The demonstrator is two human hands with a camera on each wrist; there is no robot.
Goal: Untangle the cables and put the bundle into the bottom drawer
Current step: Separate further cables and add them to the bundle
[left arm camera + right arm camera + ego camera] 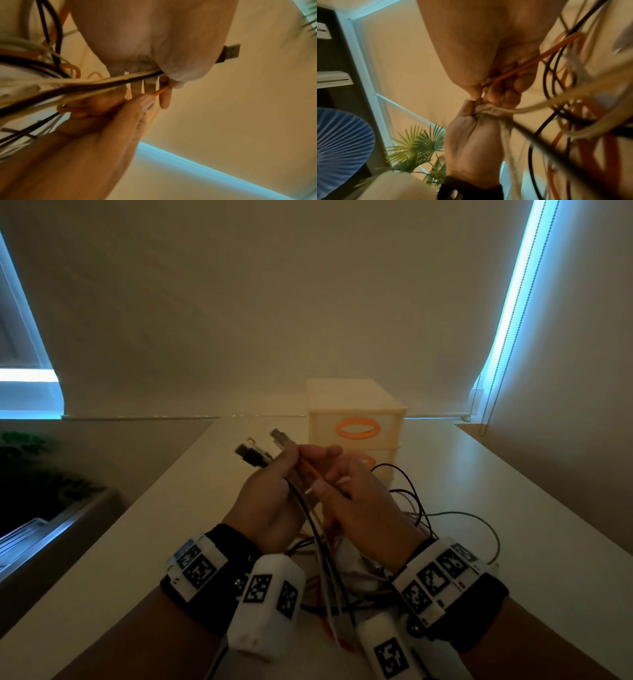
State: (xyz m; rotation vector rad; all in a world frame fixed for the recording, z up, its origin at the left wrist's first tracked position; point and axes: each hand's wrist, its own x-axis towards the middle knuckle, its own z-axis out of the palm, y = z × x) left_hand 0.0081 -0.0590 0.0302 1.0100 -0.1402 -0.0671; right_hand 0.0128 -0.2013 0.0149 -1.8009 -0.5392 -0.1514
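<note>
Gripping a bunch of black, white and grey cables (310, 510) near their plug ends, the left hand (270, 501) is curled tightly round them above the pale tabletop (513, 508), so that several USB plugs (255, 451) stick out past its knuckles toward the far left. The right hand (359, 498) sits just beside it, fingertips nearly touching the left's, and pinches a thin orange cable (310, 469) between thumb and fingers; the right wrist view shows that orange strand (530, 65) running through the curled fingers and out to the loose loops. Below and to the right of both hands, the slack of the cables hangs down in tangled loops of black, grey and orange that spread onto the table between the wrists. Behind the hands stands a small cream plastic drawer unit (356, 412) with orange oval handles (358, 428); its top drawer front is plain to see, the second is partly hidden by the fingers, and the bottom drawer seems to be closed, though the hands and wires cover most of it. A green palm-like plant (419, 146) shows in the right wrist view.
</note>
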